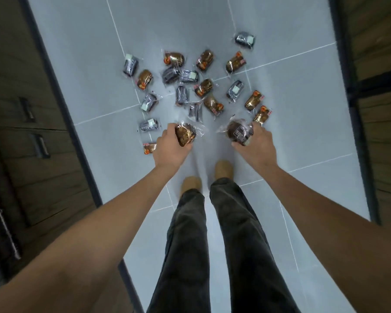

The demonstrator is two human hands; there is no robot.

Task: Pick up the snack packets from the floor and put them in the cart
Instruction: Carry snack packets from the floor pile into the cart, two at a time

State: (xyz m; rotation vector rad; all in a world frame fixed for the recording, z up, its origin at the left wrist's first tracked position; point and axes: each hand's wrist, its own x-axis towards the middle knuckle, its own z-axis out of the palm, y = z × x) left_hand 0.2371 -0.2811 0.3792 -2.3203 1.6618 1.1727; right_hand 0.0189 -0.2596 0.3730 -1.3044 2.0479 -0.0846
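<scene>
1. Dark trouser legs (187, 245) stand nearest, with the left arm (88, 233) and right arm (314, 211) stretched forward on either side of them.
2. The left hand (169, 150) has its fingers curled round a brown snack packet (186, 134). The right hand (256, 145) clamps a rounder packet (239, 132).
3. Each held packet juts forward past the fingers, its long axis pointing roughly away from the body and its wrapper end free.
4. The other packets lie scattered on the grey tiled floor (303, 109) just ahead of both hands. An orange-labelled one (150, 148) lies just beside the left hand, and another (262, 115) just beyond the right.
5. No cart is in view, so which way it lies cannot be told. With both hands full, the next move is probably to carry these two there.
</scene>
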